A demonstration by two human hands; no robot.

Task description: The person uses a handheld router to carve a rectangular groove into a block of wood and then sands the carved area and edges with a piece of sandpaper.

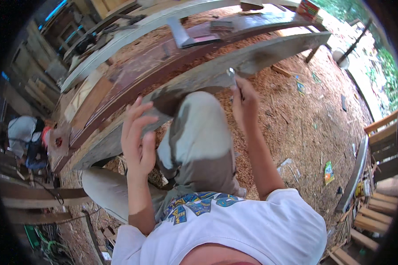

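Observation:
My right hand [244, 102] is closed around a small shiny metal tool [231, 73] and raised beside my right knee. Only the tool's bright end shows past the fingers, so I cannot make out its exact kind. My left hand [139, 132] is held up, fingers apart and nothing in it, left of the same knee. Behind both hands runs a long grey plank [208, 70]. Beyond that lies a dark red wooden beam [150, 68]. An L-shaped metal square [179, 34] rests on the beam, near a small flat rectangular piece [221, 25].
Wood shavings [292, 119] cover the ground, with a green wrapper [328, 172] at right. A cut wooden block [88, 99] sits by the beam's left end. Another person [24, 137] bends down at far left. Wooden slats [378, 212] stand at lower right.

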